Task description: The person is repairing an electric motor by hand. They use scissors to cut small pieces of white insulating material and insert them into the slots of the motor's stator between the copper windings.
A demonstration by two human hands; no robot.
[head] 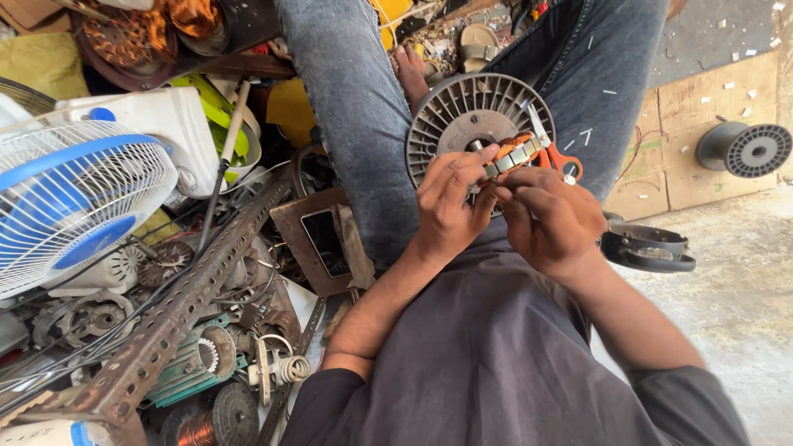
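My left hand [450, 202] and my right hand [549, 219] meet over my lap and both grip a small motor stator [514, 154] with copper windings and a metal core. My fingertips pinch its edge from both sides. Just behind it stands a grey ribbed wire spool [462, 116] between my knees in blue jeans. Orange-handled scissors [557, 157] lie against the spool, right beside my right hand's fingers.
A white and blue fan [70, 202] sits at the left amid scrap motors, coils and a rusty perforated angle bar [178, 310]. A second grey spool [747, 149] stands on cardboard at the right. A black round part [648, 248] rests by my right wrist.
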